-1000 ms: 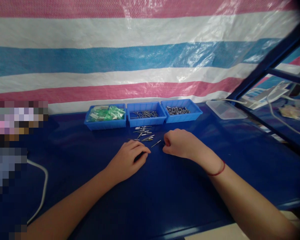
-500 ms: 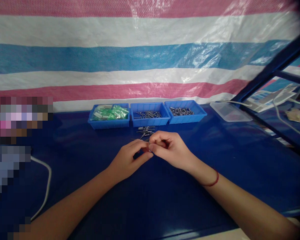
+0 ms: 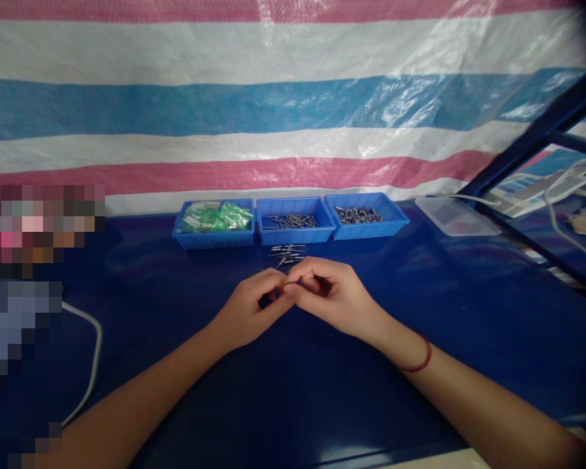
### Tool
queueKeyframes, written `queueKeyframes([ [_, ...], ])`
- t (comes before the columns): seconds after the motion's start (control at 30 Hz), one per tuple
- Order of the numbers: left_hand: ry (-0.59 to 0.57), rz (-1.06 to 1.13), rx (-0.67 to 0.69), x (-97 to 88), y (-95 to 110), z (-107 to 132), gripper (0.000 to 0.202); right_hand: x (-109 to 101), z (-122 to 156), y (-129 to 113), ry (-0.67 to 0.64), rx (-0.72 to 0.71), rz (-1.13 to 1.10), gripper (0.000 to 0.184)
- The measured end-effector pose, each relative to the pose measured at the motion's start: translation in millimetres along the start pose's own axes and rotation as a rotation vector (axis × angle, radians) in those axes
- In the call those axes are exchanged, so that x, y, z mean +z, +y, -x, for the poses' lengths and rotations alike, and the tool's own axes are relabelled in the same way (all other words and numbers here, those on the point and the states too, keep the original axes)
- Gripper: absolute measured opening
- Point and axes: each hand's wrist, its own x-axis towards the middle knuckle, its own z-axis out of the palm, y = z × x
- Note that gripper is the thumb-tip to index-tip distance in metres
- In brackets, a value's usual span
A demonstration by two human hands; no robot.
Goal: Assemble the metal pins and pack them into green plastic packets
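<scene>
My left hand (image 3: 254, 306) and my right hand (image 3: 329, 293) meet fingertip to fingertip above the blue table (image 3: 283, 391). Both are closed in a pinch, and whatever small piece sits between the fingers is hidden by them. Just beyond the fingertips lies a small pile of thin metal pins (image 3: 288, 253), resembling rivets or screws. Behind it stands a blue bin (image 3: 295, 238) with similar long metal pins inside. The right-hand blue bin (image 3: 371, 229) holds shorter metal pieces. Green and clear plastic packets (image 3: 215, 217) fill the left-hand blue bin (image 3: 213, 241).
A clear plastic lid or tray (image 3: 456, 218) lies right of the bins. A white cable (image 3: 97, 352) curves over the table at left, beside a blurred-out area. A striped plastic sheet (image 3: 273, 111) hangs behind. Dark blue frame bars (image 3: 527, 146) slant along the right.
Both hands stay together, the fingertips drawn slightly closer and a little to the left. The whole view has shifted slightly. The pin pile and bins look unchanged.
</scene>
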Motion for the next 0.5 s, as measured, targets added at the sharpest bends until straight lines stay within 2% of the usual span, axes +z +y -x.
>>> queueKeyframes([
  [0.27, -0.011, 0.057, -0.006, -1.5, -4.7, 0.8, 0.017, -2.1, -0.2, 0.7, 0.013, -0.122, 0.074, 0.003],
  [0.5, 0.173, 0.083, -0.070, 3.4, -9.9, 0.4, 0.010, -3.6, -0.1, 2.4, 0.060, -0.129, 0.175, 0.008],
])
